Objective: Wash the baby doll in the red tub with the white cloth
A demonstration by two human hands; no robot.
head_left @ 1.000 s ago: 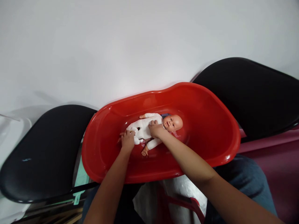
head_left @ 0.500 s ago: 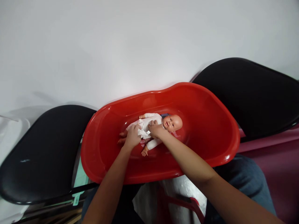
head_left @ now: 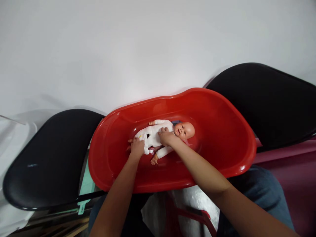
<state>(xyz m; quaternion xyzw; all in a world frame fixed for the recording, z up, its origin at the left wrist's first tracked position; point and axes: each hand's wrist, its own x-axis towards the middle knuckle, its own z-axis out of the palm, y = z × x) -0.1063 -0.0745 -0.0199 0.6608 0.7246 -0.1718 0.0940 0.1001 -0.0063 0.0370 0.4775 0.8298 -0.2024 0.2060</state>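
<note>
Doll (head_left: 154,132) is face-up in the red tub (head_left: 219,131), head to the right. Your left hand (head_left: 137,147) is on its white outfit (head_left: 155,141) near the legs, your right hand (head_left: 167,136) on its chest. Can't tell if either's gripping cloth. Black chair (head_left: 49,158) left, second black chair (head_left: 264,105) far right.

left hand (head_left: 137,147): bare | right hand (head_left: 166,136): bare | arms (head_left: 122,196): bare as far as seen, smooth, tapering forward | trousers (head_left: 261,191): dark blue, denim-like, softly creased, paler in patches
</note>
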